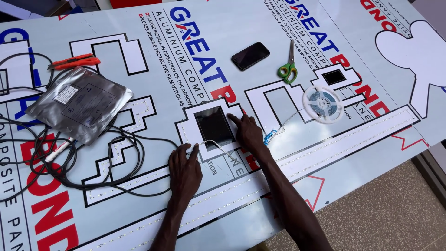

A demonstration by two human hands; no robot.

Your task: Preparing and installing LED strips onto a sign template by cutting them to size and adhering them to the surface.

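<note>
Black smartphone (250,56) lying face-up on the printed panel (139,28), with green-handled scissors (288,67) just to its right. Silver foil pouch (80,103) at left, partly over a coil of black cable (121,181). Orange utility knife (74,61) above the pouch. White marker pen (59,149) within the cable loops.

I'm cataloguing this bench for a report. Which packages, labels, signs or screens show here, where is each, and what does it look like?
Silver foil pouch: left, lying flat, crinkled, with a small white label.
Phone: upper middle, black rectangle, screen dark.
Printed panel: underlies everything, pale sheet with big blue and red lettering.
White cutout frame: centre, dark square opening, left hand and right hand on its edges.
</note>
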